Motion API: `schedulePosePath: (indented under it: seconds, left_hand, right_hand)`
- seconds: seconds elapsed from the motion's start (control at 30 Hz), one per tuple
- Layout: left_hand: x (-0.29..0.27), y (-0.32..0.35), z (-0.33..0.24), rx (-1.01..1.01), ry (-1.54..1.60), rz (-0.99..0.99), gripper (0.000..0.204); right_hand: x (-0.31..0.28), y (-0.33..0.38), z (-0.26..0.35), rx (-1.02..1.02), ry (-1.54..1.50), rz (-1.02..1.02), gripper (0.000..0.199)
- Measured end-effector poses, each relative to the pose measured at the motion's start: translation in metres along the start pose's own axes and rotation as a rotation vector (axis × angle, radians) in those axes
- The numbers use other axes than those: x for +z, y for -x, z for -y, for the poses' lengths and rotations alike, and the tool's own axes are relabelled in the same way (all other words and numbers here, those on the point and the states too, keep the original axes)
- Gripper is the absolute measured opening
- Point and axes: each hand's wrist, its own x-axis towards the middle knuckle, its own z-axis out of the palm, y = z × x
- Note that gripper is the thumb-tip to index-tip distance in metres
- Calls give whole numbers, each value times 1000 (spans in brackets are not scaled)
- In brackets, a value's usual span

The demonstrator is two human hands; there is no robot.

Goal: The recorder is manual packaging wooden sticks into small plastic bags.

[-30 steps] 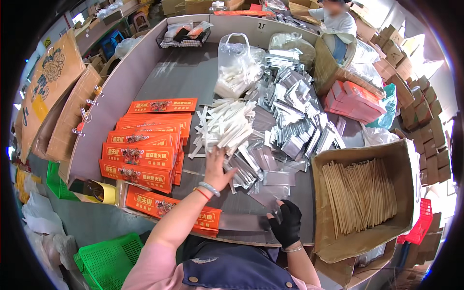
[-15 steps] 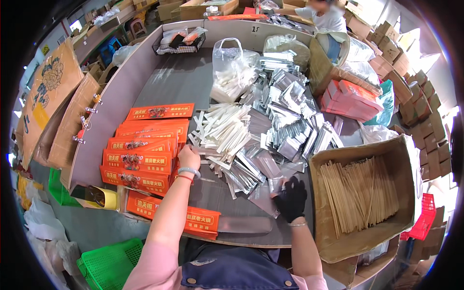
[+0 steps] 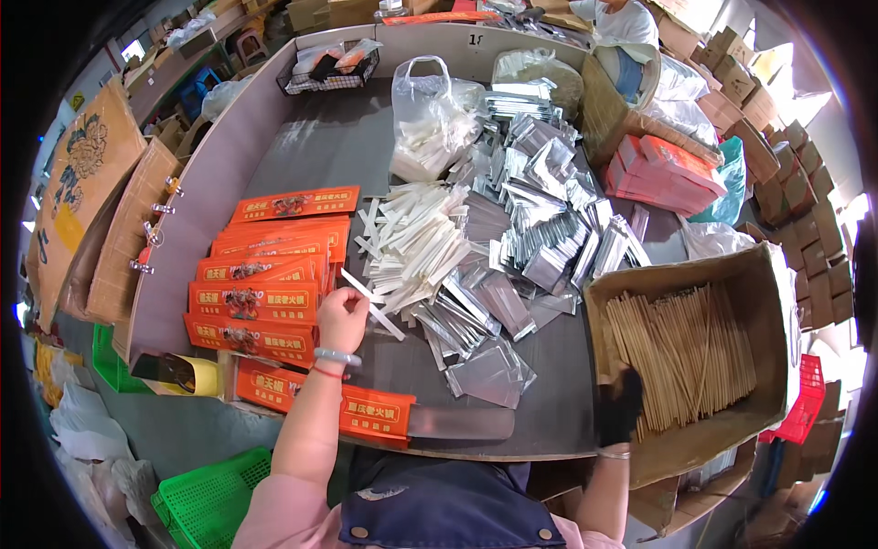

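Two white strips at my left hand

Both strips [image 3: 387, 324] slant far-left to near-right, on or just over the grey table [image 3: 407, 384]. My left hand [image 3: 341, 318] curls against them; I cannot tell if it grips. Sticks [image 3: 681, 357] point away from me; my right hand [image 3: 622, 407], too blurred to read, meets their box [image 3: 776, 320]. Cartons [image 3: 809, 220] stack rightward.

Red crate [image 3: 807, 395], wire basket [image 3: 337, 83], teal bag [image 3: 733, 176]

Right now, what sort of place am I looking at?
Probably a packing workshop: red packets overlap on the table, thin tan sticks lie in an open carton, and cardboard boxes stand stacked at the right.
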Motion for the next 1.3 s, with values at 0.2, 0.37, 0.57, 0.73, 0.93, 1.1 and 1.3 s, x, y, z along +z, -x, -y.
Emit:
schedulePosePath:
  seconds: [0.2,0.37,0.57,0.73,0.93,1.1,1.3]
  left_hand:
    - [-19,35,-41,507,-269,-27,13]
    - [-8,63,-54,670,-345,186,12]
    - [27,82,-61,799,-254,385,14]
    - [37,70,-37,687,-545,354,14]
    - [35,75,-37,588,-424,534,9]
    - [70,108,-61,490,-227,506,18]
    - [82,110,-66,592,-365,444,39]
  right_hand:
    - [-22,9,-49,82,467,-46,33]
    - [-21,1,-40,240,487,149,24]
    - [-18,7,-45,207,363,94,16]
    - [-24,9,-46,327,205,213,15]
    - [-18,13,-43,344,165,-22,18]
    - [-30,13,-3,469,-464,-250,20]
    - [-15,21,19,290,-350,-229,15]
